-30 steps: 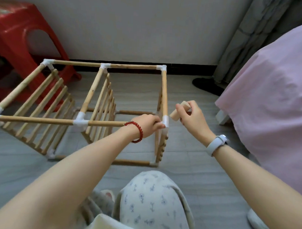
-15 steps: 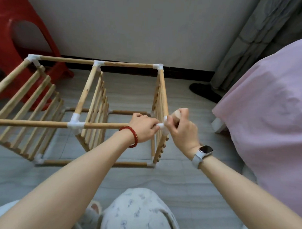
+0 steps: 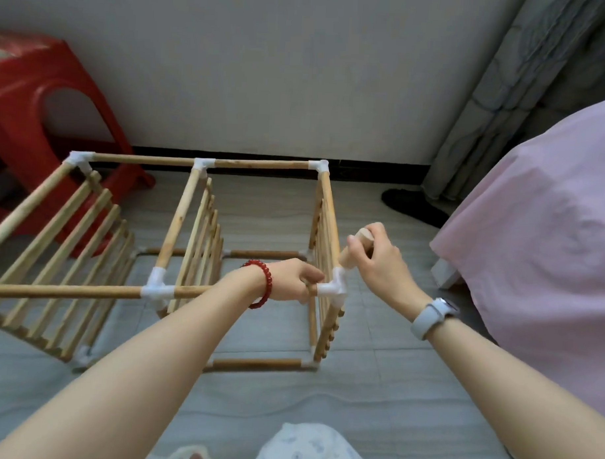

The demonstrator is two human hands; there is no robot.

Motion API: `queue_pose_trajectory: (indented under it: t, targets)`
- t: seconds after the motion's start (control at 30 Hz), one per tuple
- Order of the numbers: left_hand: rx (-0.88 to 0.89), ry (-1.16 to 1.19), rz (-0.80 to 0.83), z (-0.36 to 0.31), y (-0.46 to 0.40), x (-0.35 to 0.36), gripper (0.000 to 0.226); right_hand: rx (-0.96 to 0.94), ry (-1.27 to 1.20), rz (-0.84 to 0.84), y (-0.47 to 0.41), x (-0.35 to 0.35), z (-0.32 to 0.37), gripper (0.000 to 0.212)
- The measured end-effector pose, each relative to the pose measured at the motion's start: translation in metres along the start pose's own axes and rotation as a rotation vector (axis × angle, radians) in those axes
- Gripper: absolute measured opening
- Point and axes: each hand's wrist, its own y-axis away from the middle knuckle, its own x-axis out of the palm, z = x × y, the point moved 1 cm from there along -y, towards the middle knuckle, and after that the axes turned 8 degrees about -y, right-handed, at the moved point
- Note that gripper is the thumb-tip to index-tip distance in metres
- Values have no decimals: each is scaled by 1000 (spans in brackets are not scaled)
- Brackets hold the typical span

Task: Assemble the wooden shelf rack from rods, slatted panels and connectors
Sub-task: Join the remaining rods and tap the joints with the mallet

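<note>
The wooden shelf rack (image 3: 199, 205) lies on its side on the grey floor, built of rods, three slatted panels and white connectors. My left hand (image 3: 294, 280) grips the near top rod (image 3: 69, 291) just left of the white corner connector (image 3: 337, 287). My right hand (image 3: 379, 259) holds a short wooden peg (image 3: 361, 236) whose lower end sits at that connector, pointing up and to the right. The right slatted panel (image 3: 323, 237) stands on edge just behind both hands.
A red plastic stool (image 3: 34, 117) stands at the back left against the white wall. A bed with a pink cover (image 3: 541, 237) fills the right side, a grey curtain (image 3: 505, 82) behind it. A dark slipper (image 3: 415, 205) lies near the wall. My knees (image 3: 307, 449) are at the bottom.
My right hand brought the short peg from beside the rack onto the white corner connector. My left hand stayed gripping the rod by that connector.
</note>
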Motion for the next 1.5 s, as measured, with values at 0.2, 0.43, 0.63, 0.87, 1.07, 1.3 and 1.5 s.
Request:
queue_pose_trajectory:
  t: [0.2, 0.43, 0.63, 0.87, 1.07, 1.3, 1.5]
  targets:
    - [-158, -205, -272, 11, -38, -44, 41, -24, -85, -118, -67, -18, -2, 22]
    - [-217, -380, -623, 18, -127, -98, 54, -20, 35, -71, -161, -21, -13, 23]
    - [-240, -478, -530, 43, -201, -129, 108, -68, 129, 5, -239, -9, 1, 28]
    - [-180, -436, -684, 60, -229, -120, 116, -366, 9, -378, -299, -8, 30, 25]
    - [-170, -418, -703, 60, -230, -119, 114, -127, 521, 138, -302, 25, -29, 24]
    - [-153, -406, -690, 62, -231, -118, 112, -198, 323, 2, -301, 28, -40, 21]
    - [-140, -410, -694, 61, -231, -118, 112, -282, 86, -261, -338, -7, -22, 20]
